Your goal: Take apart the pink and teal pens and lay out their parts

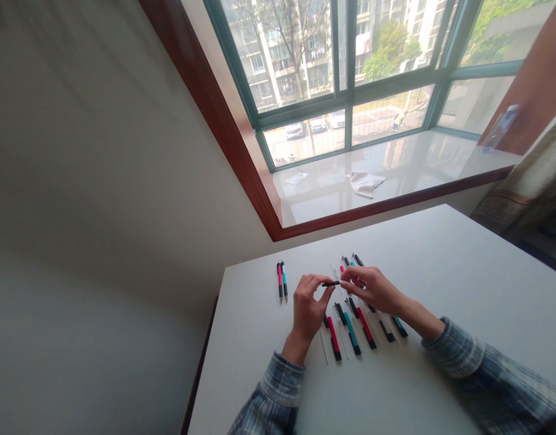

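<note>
My left hand [310, 302] pinches a short black pen part [330, 283] between thumb and fingertips, above the table. At the part's right end, where a small pale tip shows, the thumb and fingers of my right hand [370, 285] close on it. Below the hands lie loose pen pieces: a red barrel [334, 339], a teal barrel [352, 334], another red barrel [366, 329], and thin pale refills [323, 346] between them. Black pen tops [358, 260] show behind my right hand, which partly hides that back row.
Two whole-looking pens, one red and black [280, 281] and one teal and black [284, 279], lie side by side at the left of the white table [255, 362]. Beyond the table, a windowsill [314, 202] bears a crumpled cloth [364, 183]. A curtain [515, 187] hangs at right.
</note>
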Demonstrator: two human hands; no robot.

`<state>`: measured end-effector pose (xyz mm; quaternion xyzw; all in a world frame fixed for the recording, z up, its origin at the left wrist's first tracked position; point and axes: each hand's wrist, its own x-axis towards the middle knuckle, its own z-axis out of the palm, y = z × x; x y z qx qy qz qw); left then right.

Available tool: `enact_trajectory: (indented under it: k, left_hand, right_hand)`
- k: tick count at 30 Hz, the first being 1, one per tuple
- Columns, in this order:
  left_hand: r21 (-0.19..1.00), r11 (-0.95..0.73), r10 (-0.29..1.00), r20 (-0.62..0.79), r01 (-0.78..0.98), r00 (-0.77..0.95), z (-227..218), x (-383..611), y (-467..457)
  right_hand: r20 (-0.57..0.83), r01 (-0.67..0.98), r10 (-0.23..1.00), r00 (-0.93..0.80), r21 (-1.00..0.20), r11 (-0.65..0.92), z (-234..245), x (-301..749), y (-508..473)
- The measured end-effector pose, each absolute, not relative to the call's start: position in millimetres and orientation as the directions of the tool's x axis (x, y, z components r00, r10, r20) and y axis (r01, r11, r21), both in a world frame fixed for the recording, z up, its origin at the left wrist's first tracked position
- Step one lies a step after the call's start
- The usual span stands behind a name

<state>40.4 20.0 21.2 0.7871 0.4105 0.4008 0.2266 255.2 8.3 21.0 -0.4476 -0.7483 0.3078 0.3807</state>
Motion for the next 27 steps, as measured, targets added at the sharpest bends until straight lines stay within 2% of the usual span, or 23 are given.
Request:
enact_trajectory:
  k: [6,9,13,16,21,27]
  left_hand:
    - [0.714,-0.544,0.838,0.434,0.441,0.331,24,41,21]
    - [0.774,-0.489,0.869,0.395,0.402,0.297,25,41,21]
    - [0.911,-0.333,0.928,0.271,0.243,0.256,26,42,23]
    - [0.972,-0.215,0.940,0.180,0.096,0.289,26,43,24]
    - [0.996,-0.084,0.935,0.092,-0.040,0.343,24,48,25]
    - [0.997,-0.034,0.964,0.050,-0.068,0.261,20,46,26]
  right_hand:
    - [0.278,0.424,0.901,-0.332,-0.809,0.406,17,255,9]
    - [0.292,0.433,0.898,-0.330,-0.798,0.419,18,254,8]
    - [0.320,0.455,0.879,-0.353,-0.762,0.460,20,253,8]
    - [0.340,0.461,0.866,-0.366,-0.743,0.486,18,251,7]
    - [0.354,0.476,0.864,-0.358,-0.727,0.495,14,246,6]
    - [0.353,0.550,0.875,-0.330,-0.682,0.482,14,263,14]
